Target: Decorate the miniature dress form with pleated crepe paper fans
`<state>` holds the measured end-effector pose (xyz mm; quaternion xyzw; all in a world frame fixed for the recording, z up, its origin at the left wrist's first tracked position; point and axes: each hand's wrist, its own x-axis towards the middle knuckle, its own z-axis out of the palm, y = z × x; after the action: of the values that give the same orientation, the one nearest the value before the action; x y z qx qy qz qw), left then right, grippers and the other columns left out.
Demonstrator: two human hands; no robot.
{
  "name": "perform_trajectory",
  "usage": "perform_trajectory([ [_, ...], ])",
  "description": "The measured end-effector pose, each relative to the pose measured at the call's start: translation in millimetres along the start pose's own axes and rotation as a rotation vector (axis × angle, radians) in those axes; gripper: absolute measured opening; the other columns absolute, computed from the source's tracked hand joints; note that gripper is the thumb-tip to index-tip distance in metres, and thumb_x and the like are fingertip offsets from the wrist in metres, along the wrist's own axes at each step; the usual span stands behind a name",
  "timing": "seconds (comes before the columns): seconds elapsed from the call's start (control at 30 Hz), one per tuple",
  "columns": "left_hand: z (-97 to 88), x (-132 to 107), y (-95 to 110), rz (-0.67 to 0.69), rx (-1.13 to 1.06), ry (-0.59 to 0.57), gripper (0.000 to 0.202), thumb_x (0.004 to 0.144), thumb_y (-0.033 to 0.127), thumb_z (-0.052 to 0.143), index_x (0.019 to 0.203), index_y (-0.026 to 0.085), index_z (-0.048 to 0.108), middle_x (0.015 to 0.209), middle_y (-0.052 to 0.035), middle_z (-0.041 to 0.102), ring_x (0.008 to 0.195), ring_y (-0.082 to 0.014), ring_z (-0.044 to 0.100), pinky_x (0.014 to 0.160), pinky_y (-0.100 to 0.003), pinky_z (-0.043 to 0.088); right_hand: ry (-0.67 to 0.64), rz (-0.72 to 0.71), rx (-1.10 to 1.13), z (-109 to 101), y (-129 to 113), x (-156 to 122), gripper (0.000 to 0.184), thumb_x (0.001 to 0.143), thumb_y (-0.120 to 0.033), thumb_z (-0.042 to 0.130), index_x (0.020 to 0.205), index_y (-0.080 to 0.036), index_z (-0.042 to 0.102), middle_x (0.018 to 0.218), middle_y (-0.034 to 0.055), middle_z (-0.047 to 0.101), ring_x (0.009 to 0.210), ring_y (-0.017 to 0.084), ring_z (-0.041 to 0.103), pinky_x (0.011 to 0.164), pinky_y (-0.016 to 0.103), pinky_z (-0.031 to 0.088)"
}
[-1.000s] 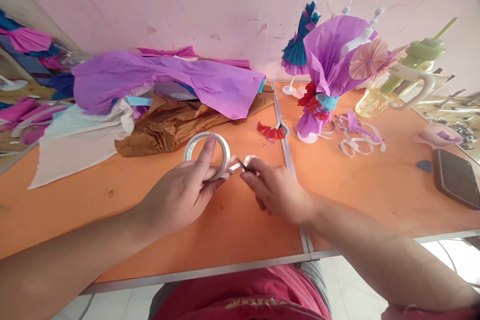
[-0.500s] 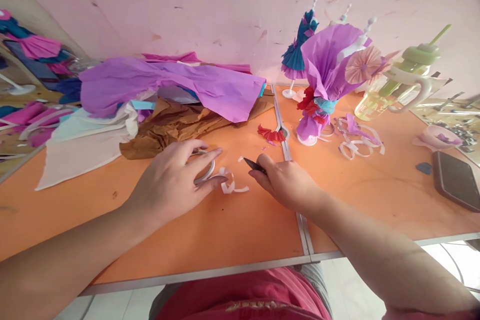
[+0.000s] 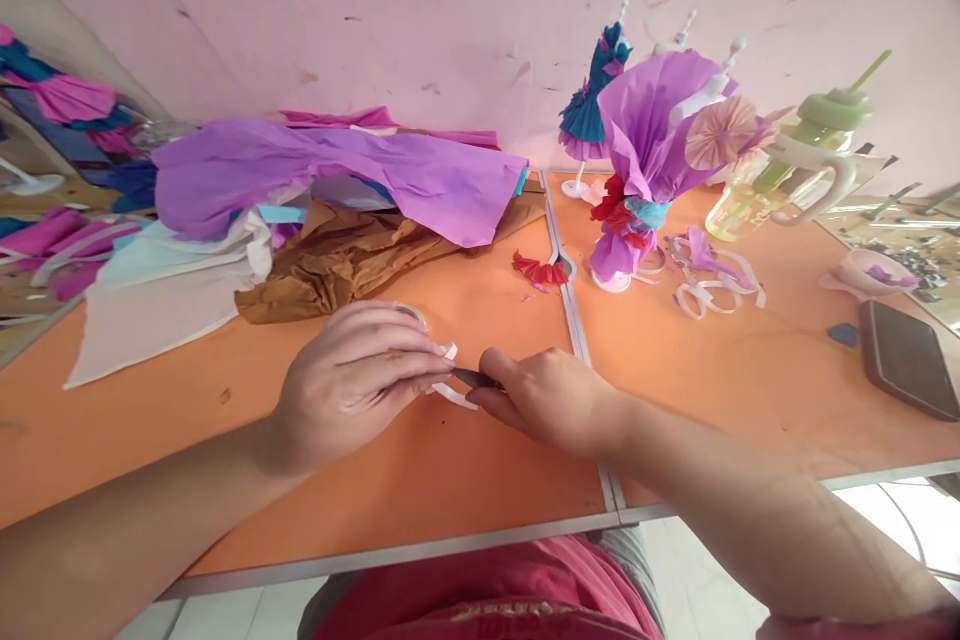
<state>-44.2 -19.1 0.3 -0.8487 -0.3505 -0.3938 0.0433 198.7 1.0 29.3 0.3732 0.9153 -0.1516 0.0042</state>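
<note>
Three papers, left: pale sheet [image 3: 161,320] spread nearest, purple paper [image 3: 337,165] draped along the wall [image 3: 375,20], brown paper [image 3: 330,265] crumpled in front; probably set back to leave working room on the orange table [image 3: 480,480].
Left hand [image 3: 352,390]: fingers laid together, thumb drawn up beneath, apparently pinching the white strip [image 3: 454,397] at the fingertips; likely so gripped to steady it.
Tape roll [image 3: 414,314]: mostly hidden behind the left hand, only a curve of rim showing; manner of hold impossible to tell.
White strip, position: between both hands, nearer the left; short bend above the fingertips, longer tail slanting below toward the right.
Dark tool [image 3: 476,378]: bridging the gap between hands, point at the left fingertips; exact contact too small to tell.
Right hand [image 3: 551,400]: curled, thumb and forefinger pinching the dark tool; held close to the point, presumably for control.
Red pleated piece [image 3: 538,270]: flat beyond the right hand.
Purple-wrapped figure [image 3: 645,130]: upright, well apart from both hands.
Phone [image 3: 911,360]: flat, far right, likely placed aside.
</note>
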Motion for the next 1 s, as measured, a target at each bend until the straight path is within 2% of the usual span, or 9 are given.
perform_trajectory([
  [0.13,-3.0,0,-1,-0.097,0.021,0.067,0.018,0.08,0.015,0.079,0.092,0.027,0.075,0.091,0.0012,0.074,0.095,-0.0187,0.068,0.088,-0.038,0.057,-0.057,0.054,-0.07,-6,16,2,0.042,0.097,-0.058,0.046,0.111,-0.021,0.06,0.073,0.0055,0.068,0.058,0.019,0.059,0.05,0.028,0.022],
  [0.23,-3.8,2,-1,-0.378,-0.097,0.046,0.003,0.086,0.025,0.074,0.088,0.025,0.076,0.1,-0.0007,0.072,0.095,-0.0168,0.069,0.086,-0.034,0.058,-0.066,0.105,-0.125,-6,34,5,0.041,0.093,-0.058,0.054,0.107,-0.021,0.063,0.08,0.0068,0.069,0.066,0.022,0.063,0.053,0.028,0.03],
  [0.27,-4.0,3,0,-0.488,-0.167,0.018,0.007,0.088,0.028,0.071,0.088,0.024,0.077,0.106,-0.0022,0.072,0.097,-0.017,0.069,0.085,-0.032,0.059,-0.046,0.103,-0.137,-5,38,5,0.04,0.091,-0.059,0.058,0.104,-0.021,0.065,0.084,0.0075,0.07,0.072,0.023,0.065,0.056,0.029,0.035],
  [0.37,-3.3,7,1,-0.741,-0.439,-0.036,0.017,0.091,0.035,0.068,0.092,0.022,0.078,0.125,-0.0069,0.069,0.109,-0.0199,0.068,0.083,-0.029,0.06,0.109,-0.016,-0.13,-6,45,2,0.045,0.082,-0.059,0.07,0.105,-0.02,0.07,0.104,0.0094,0.07,0.095,0.027,0.066,0.076,0.035,0.047],
  [0.47,0.6,15,6,-0.881,-0.761,-0.106,0.022,0.095,0.037,0.062,0.107,0.026,0.076,0.146,-0.0075,0.057,0.119,-0.0223,0.065,0.087,-0.032,0.06,0.444,-0.165,-0.049,-10,43,-5,0.041,0.093,-0.051,0.062,0.122,-0.022,0.066,0.114,0.008,0.069,0.103,0.021,0.064,0.09,0.033,0.047],
  [0.6,8.2,43,24,-0.985,-1.125,-0.168,0.029,0.099,0.038,0.055,0.12,0.03,0.073,0.144,-0.0064,0.06,0.134,-0.0228,0.054,0.103,-0.036,0.051,0.866,-0.268,-0.032,-13,43,-10,0.024,0.099,-0.034,0.056,0.117,-0.026,0.069,0.099,0.0026,0.074,0.088,0.014,0.065,0.084,0.028,0.05],
  [0.73,18.0,73,41,-1.03,-1.443,-0.147,0.029,0.098,0.039,0.056,0.114,0.025,0.076,0.134,-0.0069,0.067,0.13,-0.0236,0.056,0.1,-0.032,0.05,1.153,-0.302,-0.062,-16,50,-8,0.017,0.092,-0.021,0.067,0.107,-0.026,0.071,0.088,-0.0016,0.075,0.078,0.011,0.066,0.074,0.025,0.051],
  [0.83,29.2,85,44,-1.036,-1.518,-0.108,0.025,0.096,0.039,0.06,0.105,0.025,0.078,0.122,-0.0045,0.072,0.119,-0.0206,0.061,0.094,-0.029,0.051,1.246,-0.28,-0.028,-20,52,-8,0.013,0.089,-0.019,0.07,0.101,-0.025,0.073,0.086,-0.0014,0.074,0.077,0.01,0.067,0.074,0.023,0.053],
  [1.0,50.5,100,46,-1.01,-1.566,-0.161,0.023,0.095,0.041,0.062,0.102,0.025,0.076,0.111,-0.0031,0.071,0.104,-0.0163,0.063,0.088,-0.027,0.052,1.214,-0.227,0.127,-24,52,-10,0.01,0.091,-0.026,0.068,0.097,-0.026,0.076,0.086,-0.0006,0.075,0.077,0.01,0.069,0.074,0.023,0.054],
])
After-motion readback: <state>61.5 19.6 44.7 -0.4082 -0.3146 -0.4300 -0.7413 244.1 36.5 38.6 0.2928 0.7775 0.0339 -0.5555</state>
